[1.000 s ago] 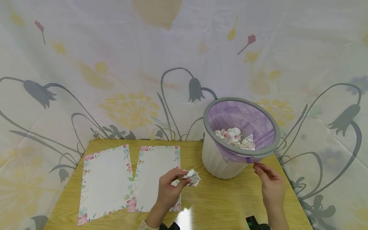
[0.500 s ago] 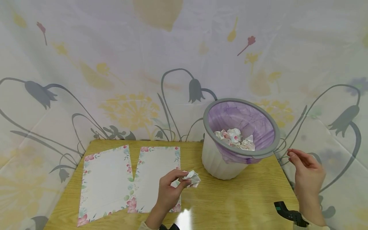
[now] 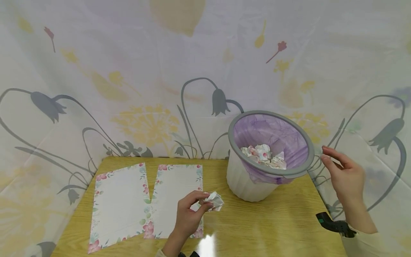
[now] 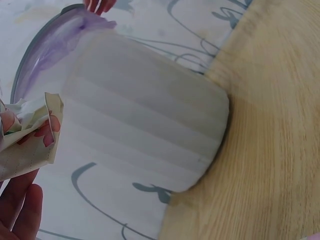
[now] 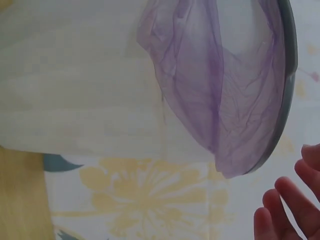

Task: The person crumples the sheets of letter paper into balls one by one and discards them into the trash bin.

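Pinching crumpled white flower-printed paper (image 3: 216, 201) in left hand (image 3: 188, 216), above yellow wooden table (image 3: 253, 228), left of white ribbed plastic bin (image 3: 245, 180). Holding nothing in relaxed right hand (image 3: 347, 176), just outside grey rim (image 3: 310, 151).

White bin (image 3: 247, 184), grey rim (image 3: 261, 112), purple liner (image 3: 266, 128), crumpled papers (image 3: 263, 153) inside. Flower-bordered sheets (image 3: 120, 207), two, on wooden surface (image 3: 257, 228). Left hand (image 3: 188, 217): fingers pinching paper wad (image 3: 216, 201). Right hand (image 3: 348, 178): beside bin, apart. Floral backdrop (image 3: 154, 53) behind.
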A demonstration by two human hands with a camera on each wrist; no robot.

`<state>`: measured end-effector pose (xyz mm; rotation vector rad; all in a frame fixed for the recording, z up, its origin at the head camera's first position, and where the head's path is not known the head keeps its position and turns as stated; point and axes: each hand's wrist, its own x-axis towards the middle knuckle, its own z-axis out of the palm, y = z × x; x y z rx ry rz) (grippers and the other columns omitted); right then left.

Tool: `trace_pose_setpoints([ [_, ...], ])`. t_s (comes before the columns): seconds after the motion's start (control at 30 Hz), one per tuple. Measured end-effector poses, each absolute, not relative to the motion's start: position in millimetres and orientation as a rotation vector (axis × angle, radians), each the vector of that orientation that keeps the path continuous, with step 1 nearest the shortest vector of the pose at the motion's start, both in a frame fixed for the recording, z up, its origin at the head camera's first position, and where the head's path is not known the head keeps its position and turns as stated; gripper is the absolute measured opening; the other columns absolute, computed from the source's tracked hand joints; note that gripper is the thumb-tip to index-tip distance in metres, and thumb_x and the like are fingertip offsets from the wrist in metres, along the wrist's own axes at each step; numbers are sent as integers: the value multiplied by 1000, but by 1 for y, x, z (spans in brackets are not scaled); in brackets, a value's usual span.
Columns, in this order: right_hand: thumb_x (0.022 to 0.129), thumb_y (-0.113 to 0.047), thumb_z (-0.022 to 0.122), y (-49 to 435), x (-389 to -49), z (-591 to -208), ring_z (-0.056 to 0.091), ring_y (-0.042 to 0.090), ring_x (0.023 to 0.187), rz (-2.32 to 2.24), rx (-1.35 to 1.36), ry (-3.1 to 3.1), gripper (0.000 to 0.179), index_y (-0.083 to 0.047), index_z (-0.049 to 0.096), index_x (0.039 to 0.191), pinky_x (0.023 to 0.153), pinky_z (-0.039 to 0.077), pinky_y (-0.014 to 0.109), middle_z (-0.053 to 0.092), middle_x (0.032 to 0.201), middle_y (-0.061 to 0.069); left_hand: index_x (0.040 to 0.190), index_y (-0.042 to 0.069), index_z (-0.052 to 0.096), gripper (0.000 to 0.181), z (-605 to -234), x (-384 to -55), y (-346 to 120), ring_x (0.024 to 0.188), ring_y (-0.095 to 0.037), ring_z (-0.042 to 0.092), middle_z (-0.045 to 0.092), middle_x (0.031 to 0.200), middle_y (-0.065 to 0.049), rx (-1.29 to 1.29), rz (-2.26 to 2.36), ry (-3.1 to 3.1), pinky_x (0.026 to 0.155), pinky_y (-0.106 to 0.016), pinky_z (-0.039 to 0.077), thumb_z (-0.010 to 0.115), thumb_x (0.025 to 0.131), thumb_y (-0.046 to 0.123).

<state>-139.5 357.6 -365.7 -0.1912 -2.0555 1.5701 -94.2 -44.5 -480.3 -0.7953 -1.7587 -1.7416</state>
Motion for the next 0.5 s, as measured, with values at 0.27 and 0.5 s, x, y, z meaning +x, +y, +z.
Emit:
trace_pose_setpoints([
  [0.27,93,-5,71,367,-149,-358,54,-8,116,1247,115,-2363,38,3,64,129,89,44,6,62,130,-16,102,-5,69,36,-481,-96,-45,72,-18,64,69,92,-16,-792,-1755,-1768,63,-27,56,76,71,-21],
  [0.5,96,-14,69,366,-156,-359,45,-11,122,1160,240,-2514,43,2,59,135,92,39,3,55,142,-8,101,-5,69,35,-478,-104,-48,71,-18,66,69,89,-15,-799,-1754,-1779,61,-28,57,76,71,-22],
])
